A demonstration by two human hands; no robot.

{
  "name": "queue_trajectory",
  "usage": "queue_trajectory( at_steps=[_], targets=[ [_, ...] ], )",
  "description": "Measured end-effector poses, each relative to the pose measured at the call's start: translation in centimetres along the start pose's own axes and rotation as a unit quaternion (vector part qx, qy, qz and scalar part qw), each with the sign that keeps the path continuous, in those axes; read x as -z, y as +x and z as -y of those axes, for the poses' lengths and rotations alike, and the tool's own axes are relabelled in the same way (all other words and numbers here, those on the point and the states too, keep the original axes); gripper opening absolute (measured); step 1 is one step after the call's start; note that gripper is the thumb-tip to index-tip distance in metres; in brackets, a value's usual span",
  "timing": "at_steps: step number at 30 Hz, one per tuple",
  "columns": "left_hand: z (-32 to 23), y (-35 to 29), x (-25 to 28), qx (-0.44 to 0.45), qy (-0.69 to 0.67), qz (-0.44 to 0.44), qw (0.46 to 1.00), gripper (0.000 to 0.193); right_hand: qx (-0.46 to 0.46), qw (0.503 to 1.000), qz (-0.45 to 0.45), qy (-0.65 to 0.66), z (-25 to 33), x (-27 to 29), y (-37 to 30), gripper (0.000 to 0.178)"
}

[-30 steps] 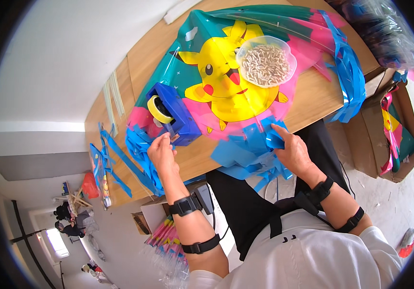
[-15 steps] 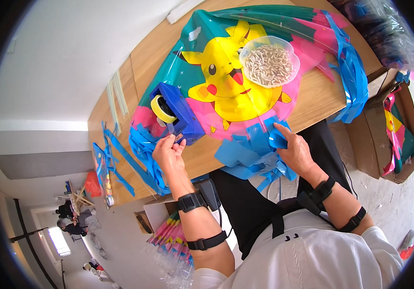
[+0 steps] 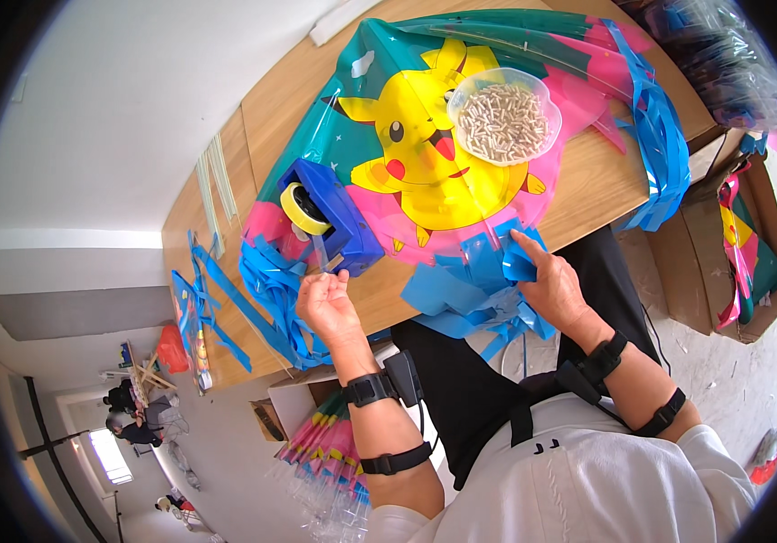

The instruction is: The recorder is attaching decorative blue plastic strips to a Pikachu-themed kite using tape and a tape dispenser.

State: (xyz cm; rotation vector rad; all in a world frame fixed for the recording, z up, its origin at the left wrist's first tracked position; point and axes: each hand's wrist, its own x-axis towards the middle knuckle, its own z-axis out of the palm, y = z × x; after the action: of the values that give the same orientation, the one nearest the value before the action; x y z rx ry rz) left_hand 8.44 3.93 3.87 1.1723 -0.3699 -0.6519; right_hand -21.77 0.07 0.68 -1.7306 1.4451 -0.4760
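Observation:
At the front of a blue tape dispenser (image 3: 339,217), my left hand (image 3: 327,303) is closed in a pinch on a clear tape end, which is hard to see. A yellowish tape roll (image 3: 303,209) sits in the dispenser, and a translucent strip runs down from it toward my fingers. My right hand (image 3: 553,285) grips a blue plastic strip (image 3: 520,264) between thumb and fingers at the table's near edge. The strip lies against the pink border of a printed, kite-like plastic sheet (image 3: 425,199) with a yellow cartoon figure. More blue strips (image 3: 461,290) hang in folds beside that hand.
A clear bowl (image 3: 508,118) of small whitish tubes rests on the sheet. Blue ribbon bundles lie at the table's left (image 3: 271,290) and right (image 3: 660,136). Thin pale rods (image 3: 217,185) lie at the far left. An open cardboard box (image 3: 696,262) stands to the right.
My left hand has drawn back slightly from the dispenser, toward me and to the right. My right hand keeps its grip on the blue strip, almost still.

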Motion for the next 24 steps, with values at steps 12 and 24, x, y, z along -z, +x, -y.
queue_trajectory(
  at_steps=[12,24],
  targets=[
    [-0.1,-1.0,0.4,0.237,-0.068,-0.046,0.968,0.011,0.014,1.0,0.003,0.009,-0.1,-0.1,-0.1,0.066],
    [4.7,-6.3,-8.5,0.388,-0.012,0.126,0.913,0.008,0.0,0.999,0.033,0.001,-0.7,0.7,-0.1,0.068]
  ],
)
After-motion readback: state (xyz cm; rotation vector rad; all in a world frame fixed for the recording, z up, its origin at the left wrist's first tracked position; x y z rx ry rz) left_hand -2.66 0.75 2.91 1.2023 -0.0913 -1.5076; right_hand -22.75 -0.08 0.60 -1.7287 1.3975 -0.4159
